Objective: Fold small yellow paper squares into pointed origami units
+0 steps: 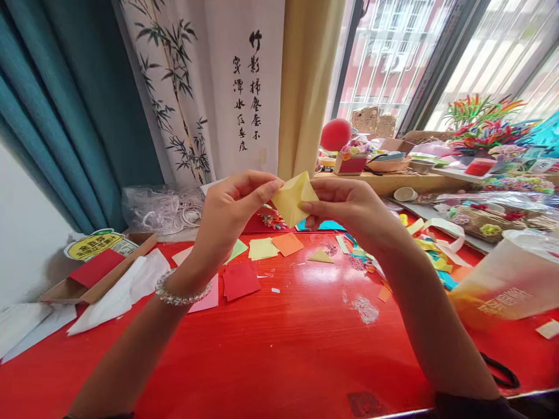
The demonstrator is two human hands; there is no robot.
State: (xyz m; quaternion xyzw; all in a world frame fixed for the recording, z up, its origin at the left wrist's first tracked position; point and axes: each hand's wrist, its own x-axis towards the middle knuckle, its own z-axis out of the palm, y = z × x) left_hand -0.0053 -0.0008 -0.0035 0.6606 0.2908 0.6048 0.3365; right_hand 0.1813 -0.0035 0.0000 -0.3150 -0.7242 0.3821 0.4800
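A creased piece of yellow paper (292, 201) is held up above the table between my two hands. My left hand (242, 201) pinches its left corner between thumb and fingers; a beaded bracelet circles that wrist. At the right side, my right hand (338, 201) grips the paper with the thumb on its near face. Below lie a stack of light yellow squares (262, 249), an orange square (288, 244), red squares (241, 281) and a small folded yellow triangle (321, 256).
The red table (279, 361) carries a cardboard tray (100, 279) and white tissue (117, 291) at left. Paper scraps (437, 256) and a plastic cup (510, 273) stand at right. A black band (502, 372) lies near the front edge. Behind is a cluttered windowsill (384, 185).
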